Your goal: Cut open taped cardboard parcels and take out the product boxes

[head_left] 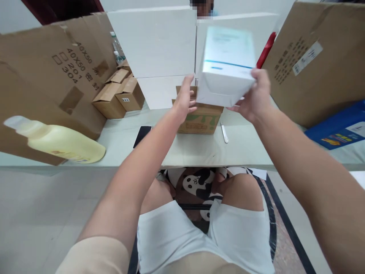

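Observation:
My right hand grips a white box with a blue stripe and holds it tilted in the air above a small open cardboard carton on the table. My left hand is beside the white box's lower left corner, over the carton's left flap, fingers stretched out and together; I cannot tell whether it touches the box. The white box is blurred by motion.
A pale yellow bottle lies at the table's left edge. A black phone and a white pen-like tool flank the carton. Small cartons, big cardboard sheets, white boxes and a blue pack ring the pale table.

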{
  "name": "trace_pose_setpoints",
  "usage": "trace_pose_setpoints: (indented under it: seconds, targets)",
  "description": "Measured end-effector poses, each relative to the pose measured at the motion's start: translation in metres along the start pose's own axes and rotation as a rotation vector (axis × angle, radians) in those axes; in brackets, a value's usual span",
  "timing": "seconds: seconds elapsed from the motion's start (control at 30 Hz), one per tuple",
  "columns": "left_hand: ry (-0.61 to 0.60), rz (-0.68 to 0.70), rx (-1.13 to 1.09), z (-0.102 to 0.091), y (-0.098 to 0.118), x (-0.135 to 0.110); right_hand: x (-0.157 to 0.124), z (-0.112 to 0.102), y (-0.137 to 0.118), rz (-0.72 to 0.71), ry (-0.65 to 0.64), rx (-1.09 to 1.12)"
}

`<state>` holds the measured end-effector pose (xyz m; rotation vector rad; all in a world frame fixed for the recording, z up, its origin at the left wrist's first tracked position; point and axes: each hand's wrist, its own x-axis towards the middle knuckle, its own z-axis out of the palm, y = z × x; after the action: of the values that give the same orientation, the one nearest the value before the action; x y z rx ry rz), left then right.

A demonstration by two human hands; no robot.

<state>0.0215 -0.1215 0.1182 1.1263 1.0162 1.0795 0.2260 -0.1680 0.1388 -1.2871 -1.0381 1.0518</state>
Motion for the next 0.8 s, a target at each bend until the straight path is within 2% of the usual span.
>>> trace_pose_setpoints:
  seconds: [0.07, 0.1, 0.17, 0.27, 0.33, 0.4, 0.47, 0.57, 0.67, 0.73, 0.8]
  targets:
    - [-0.005, 0.108, -0.041, -0.016, -0.031, -0.015, -0.026, -0.026, 0.008, -0.057, 0.075, 0.186]
    - [-0.013, 0.131, -0.059, -0.026, -0.050, -0.022, -0.035, -0.043, 0.018, -0.100, 0.126, 0.194]
    - [0.013, 0.080, -0.069, -0.044, -0.088, -0.034, -0.045, -0.080, 0.049, -0.076, 0.294, 0.150]
    - [0.103, -0.117, -0.079, -0.061, -0.141, -0.040, -0.036, -0.134, 0.109, 0.163, 0.590, 0.104]
    - [0.091, -0.181, -0.075, -0.064, -0.166, -0.035, -0.021, -0.160, 0.141, 0.321, 0.679, -0.123]
    - [0.049, -0.214, -0.065, -0.062, -0.182, -0.026, -0.009, -0.177, 0.161, 0.343, 0.768, -0.307]
    - [0.006, -0.234, -0.051, -0.059, -0.190, -0.016, -0.005, -0.185, 0.170, 0.286, 0.845, -0.460]
    - [-0.051, -0.251, -0.016, -0.058, -0.197, -0.005, -0.015, -0.182, 0.177, 0.149, 0.895, -0.699]
    - [-0.123, -0.251, 0.038, -0.059, -0.200, -0.001, -0.033, -0.174, 0.186, 0.010, 0.788, -0.972]
    - [-0.183, -0.236, 0.078, -0.059, -0.199, 0.000, -0.038, -0.169, 0.192, 0.038, 0.667, -1.090]
    - [-0.228, -0.223, 0.108, -0.057, -0.196, 0.002, -0.033, -0.164, 0.194, 0.139, 0.590, -1.134]
